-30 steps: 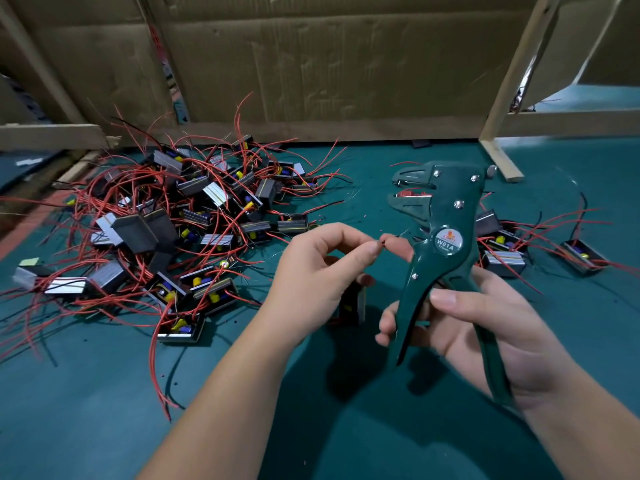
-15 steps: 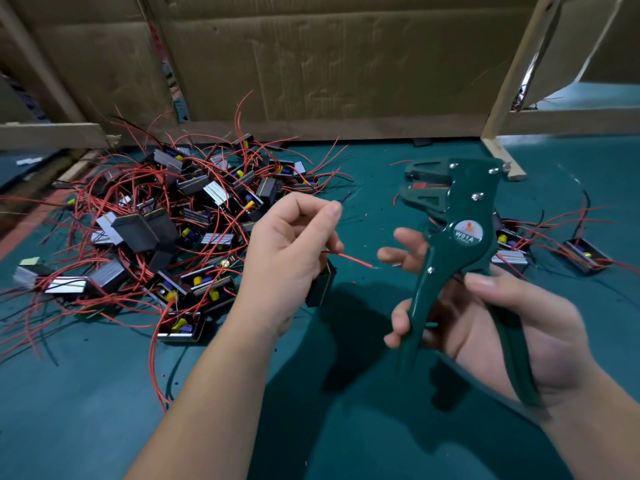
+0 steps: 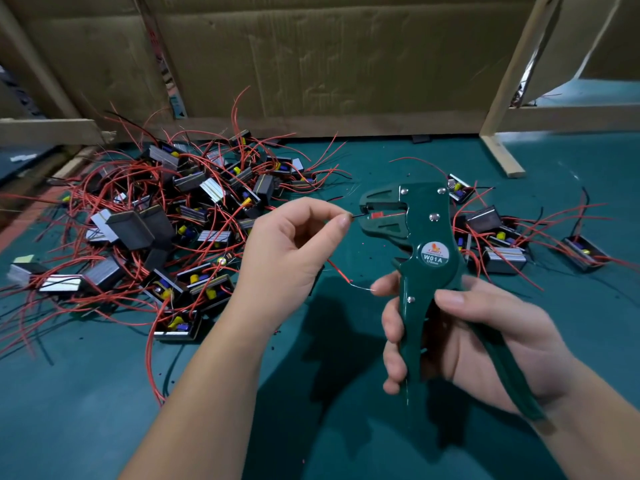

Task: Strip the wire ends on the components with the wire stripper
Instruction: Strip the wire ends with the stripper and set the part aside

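1. Surface point(image 3: 104, 410): one green mat. One cardboard wall point(image 3: 329, 64) closes it off at 12 o'clock.
2. Pile of components point(image 3: 173, 230), 9 to 10 o'clock of your hands. It is too tangled in red leads for a true count, but there are well over a dozen. By where they lie, these are likely the ones still to do.
3. Smaller group point(image 3: 502, 244), 2 to 3 o'clock, behind the tool. About six, spread loosely, and probably the finished ones.
4. Two hands. Your right hand point(image 3: 485, 341) has its grip wrapped round both handles, which stand spread. Your left hand point(image 3: 287, 258) has its grip pinched together, thumb and forefinger, on a lead.
5. One wire stripper point(image 3: 429, 237), held upright with its mouth facing 9 o'clock. The jaws are parted.
6. Change: half a second ago you held a red lead out, with its tip apart from the tool. Now you pinch a black wire point(image 3: 356, 215) and its tip sits at the mouth.
7. One red wire point(image 3: 337, 270) hangs below your left hand, at 6 o'clock of the pinch, with a bare strand at its end. So the red looks done and the black is next. Push it in a little further, then squeeze.
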A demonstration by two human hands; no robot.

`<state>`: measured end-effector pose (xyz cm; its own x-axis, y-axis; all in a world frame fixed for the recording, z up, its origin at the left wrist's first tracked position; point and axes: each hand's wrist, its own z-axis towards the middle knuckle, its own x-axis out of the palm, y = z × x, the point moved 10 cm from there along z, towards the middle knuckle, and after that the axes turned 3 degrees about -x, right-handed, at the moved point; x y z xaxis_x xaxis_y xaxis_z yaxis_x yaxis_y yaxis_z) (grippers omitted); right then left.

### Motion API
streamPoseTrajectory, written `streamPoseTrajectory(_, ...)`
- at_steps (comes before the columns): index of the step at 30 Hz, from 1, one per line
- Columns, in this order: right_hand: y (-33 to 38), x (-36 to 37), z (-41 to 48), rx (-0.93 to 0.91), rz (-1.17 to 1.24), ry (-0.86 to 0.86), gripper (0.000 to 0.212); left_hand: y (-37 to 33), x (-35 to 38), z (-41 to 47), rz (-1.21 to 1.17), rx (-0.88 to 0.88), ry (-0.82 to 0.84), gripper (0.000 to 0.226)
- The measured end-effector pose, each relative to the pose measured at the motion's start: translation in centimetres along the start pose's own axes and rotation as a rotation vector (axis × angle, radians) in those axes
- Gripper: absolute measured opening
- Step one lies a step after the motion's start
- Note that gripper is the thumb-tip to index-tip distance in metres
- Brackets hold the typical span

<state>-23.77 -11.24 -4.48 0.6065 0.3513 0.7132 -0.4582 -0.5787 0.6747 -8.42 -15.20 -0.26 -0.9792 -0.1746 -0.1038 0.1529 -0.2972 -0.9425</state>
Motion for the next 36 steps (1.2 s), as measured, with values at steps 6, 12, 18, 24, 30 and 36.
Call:
streamPoseTrajectory(6,-1.8,0.8,0.9,-0.057,-0.179,0.098,0.051,0.2,0.8,-0.1,0.035,-0.008,0.063,0.011)
streamPoseTrajectory(12,-1.0,-1.0,1.3,-0.120,-0.171,-0.119,0.037,1.0,2.1,-0.5,0.280,-0.013,0.227,0.018)
streamPoseTrajectory(18,1.3,-0.7,1.3,-0.257,0.015,0.007,0.048,2.2,0.6,0.2,0.322,-0.084,0.117,0.026)
streamPoseTrajectory(24,-0.9,-1.6,1.9,-0.073,-0.015,-0.057,0.061,2.2,-0.5,0.4,0.202,-0.091,0.028,0.021)
streamPoseTrajectory(30,-2.8,0.6,1.7,0.043,-0.005,0.123,0.059,1.7,-0.3,0.3,0.152,-0.087,0.017,0.018)
streamPoseTrajectory(36,-2.9,0.9,1.5,0.027,-0.051,0.130,0.047,1.3,-0.3,0.2,0.218,-0.019,0.004,0.015)
